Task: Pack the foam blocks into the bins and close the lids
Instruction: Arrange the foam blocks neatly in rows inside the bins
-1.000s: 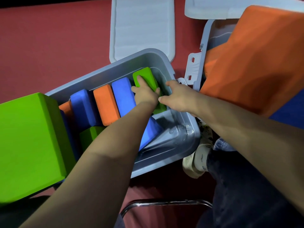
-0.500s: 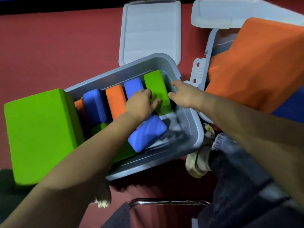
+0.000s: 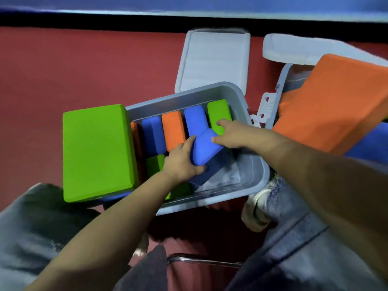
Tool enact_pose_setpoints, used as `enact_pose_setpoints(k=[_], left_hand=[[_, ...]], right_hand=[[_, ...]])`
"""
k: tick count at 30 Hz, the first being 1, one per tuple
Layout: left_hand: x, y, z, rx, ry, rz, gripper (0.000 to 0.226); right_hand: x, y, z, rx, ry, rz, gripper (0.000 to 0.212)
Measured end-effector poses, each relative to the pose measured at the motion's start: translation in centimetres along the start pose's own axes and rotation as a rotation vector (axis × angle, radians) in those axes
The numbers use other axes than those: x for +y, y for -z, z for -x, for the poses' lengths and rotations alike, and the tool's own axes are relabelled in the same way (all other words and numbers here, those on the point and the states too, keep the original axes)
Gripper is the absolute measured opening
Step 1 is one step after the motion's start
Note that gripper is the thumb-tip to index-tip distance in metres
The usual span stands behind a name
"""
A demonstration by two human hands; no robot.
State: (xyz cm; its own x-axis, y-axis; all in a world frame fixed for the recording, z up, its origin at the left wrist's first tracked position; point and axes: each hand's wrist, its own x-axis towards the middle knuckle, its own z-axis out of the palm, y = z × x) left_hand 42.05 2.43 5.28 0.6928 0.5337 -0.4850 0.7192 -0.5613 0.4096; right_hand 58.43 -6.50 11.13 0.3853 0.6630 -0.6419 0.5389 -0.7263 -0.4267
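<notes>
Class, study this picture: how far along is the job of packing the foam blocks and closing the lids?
Done: a row of blocks stands in the grey bin. In hand: the left hand grips a tilted blue block; the right hand touches it. Left: the big green block and big orange block lie on top, both lids are off.

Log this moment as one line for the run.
phase: packing | left hand: grips blue foam block | right hand: touches same block | grey bin: partly filled | lid: open
</notes>
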Motion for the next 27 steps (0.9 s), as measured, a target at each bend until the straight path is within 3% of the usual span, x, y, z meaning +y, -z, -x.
enact_pose_setpoints(k=[5,8,12,16,19,22,27], left_hand=[[1.3,5.1,3.3,0.177,0.174,0.467,0.087],[1.9,6.8,5.7,0.244,0.212,0.452,0.078],[2.6,7.0,8.6,0.211,0.120,0.514,0.097],[0.3,6.8,8.8,0.047,0.131,0.868,0.098],[-1.1,8.0,10.1,-0.091,0.118,0.955,0.067],[-2.4,8.1,11.1,-0.155,0.055,0.949,0.071],[-4.6,6.8,10.7,-0.206,0.107,1.101,0.066]], right_hand=[[-2.6,0.9,2.5,0.131,-0.036,-0.275,0.075],[-5.4,0.3,4.5,0.096,-0.060,-0.627,0.072],[-8.7,-3.9,5.6,0.123,-0.105,-0.789,0.077],[-9.6,-5.1,5.3,0.255,-0.101,-0.689,0.104],[-9.7,-4.8,5.5,0.286,-0.044,-0.481,0.125],[-9.8,-4.9,6.0,0.261,0.038,-0.324,0.119],[-8.9,-5.2,5.4,0.168,0.084,-0.304,0.089]])
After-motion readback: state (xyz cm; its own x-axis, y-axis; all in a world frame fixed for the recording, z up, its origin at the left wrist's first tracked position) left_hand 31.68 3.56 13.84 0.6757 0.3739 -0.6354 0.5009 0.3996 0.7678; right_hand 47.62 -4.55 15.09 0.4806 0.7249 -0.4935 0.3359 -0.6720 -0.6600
